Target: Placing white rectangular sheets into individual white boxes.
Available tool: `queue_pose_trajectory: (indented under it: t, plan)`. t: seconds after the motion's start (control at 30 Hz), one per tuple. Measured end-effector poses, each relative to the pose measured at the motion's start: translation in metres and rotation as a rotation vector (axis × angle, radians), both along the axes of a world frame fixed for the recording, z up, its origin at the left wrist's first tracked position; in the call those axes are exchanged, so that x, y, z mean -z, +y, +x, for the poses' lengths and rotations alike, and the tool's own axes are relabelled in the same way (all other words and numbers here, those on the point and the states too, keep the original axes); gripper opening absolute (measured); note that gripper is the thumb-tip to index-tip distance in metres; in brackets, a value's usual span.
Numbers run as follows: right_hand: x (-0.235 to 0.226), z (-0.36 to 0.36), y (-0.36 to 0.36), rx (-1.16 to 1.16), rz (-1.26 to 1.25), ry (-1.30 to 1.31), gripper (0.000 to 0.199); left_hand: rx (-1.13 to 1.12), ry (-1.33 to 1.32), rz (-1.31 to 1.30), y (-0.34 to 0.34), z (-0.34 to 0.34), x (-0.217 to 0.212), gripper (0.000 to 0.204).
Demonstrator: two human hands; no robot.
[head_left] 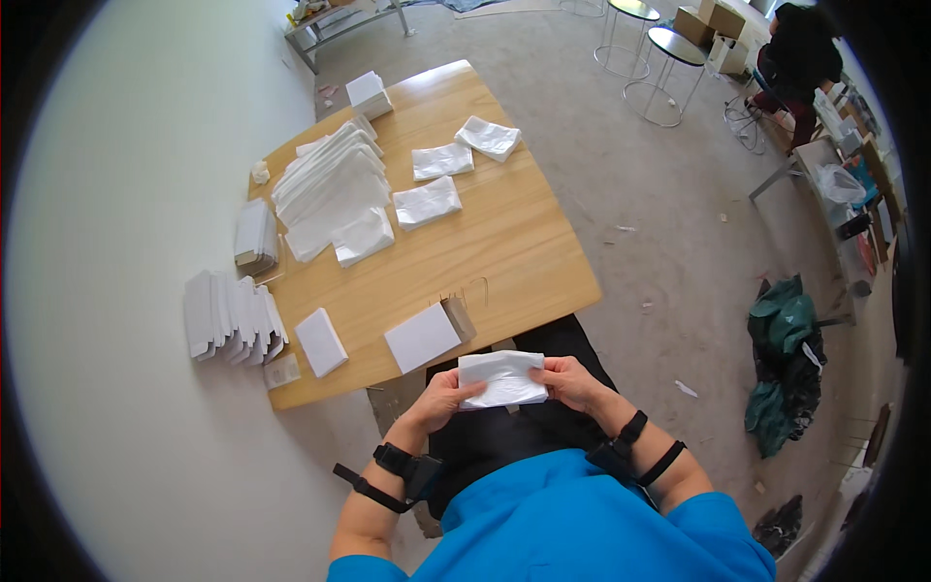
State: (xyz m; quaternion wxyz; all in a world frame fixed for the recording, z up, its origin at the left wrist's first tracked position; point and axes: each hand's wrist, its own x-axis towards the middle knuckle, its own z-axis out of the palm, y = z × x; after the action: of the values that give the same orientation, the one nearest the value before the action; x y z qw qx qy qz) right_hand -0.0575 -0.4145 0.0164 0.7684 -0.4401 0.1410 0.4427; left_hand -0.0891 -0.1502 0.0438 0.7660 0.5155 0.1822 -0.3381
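— Progress? 
— Both hands, left [441, 400] and right [572, 381], pinch a white folded tissue packet [501, 378] at the worktop [504, 252] edge. Three packets [441, 173] lie finished, I judge; a fanned stack [330, 184] remains.

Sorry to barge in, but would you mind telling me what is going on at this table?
A person in a blue top holds a white packet in both hands, the left hand and right hand gripping its ends, just off the near edge of a wooden table. On the table lie a fanned stack of white sheets, a few loose white packets and a white box.
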Motion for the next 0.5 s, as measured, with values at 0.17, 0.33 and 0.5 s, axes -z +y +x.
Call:
queue_pose_trajectory:
  t: [0.17,0.33,0.5]
  plan:
    - [0.019,0.007,-0.017,0.007,-0.184,-0.204,0.024,0.193,-0.129,0.509,-0.01,0.025,-0.017,0.043]
    - [0.025,0.017,-0.041,0.14,-0.203,-0.141,0.023,0.374,-0.836,1.693,0.023,0.043,-0.004,0.102]
    - [0.024,0.018,-0.044,0.179,-0.183,-0.127,0.024,0.64,-0.77,1.59,0.045,0.068,0.003,0.105]
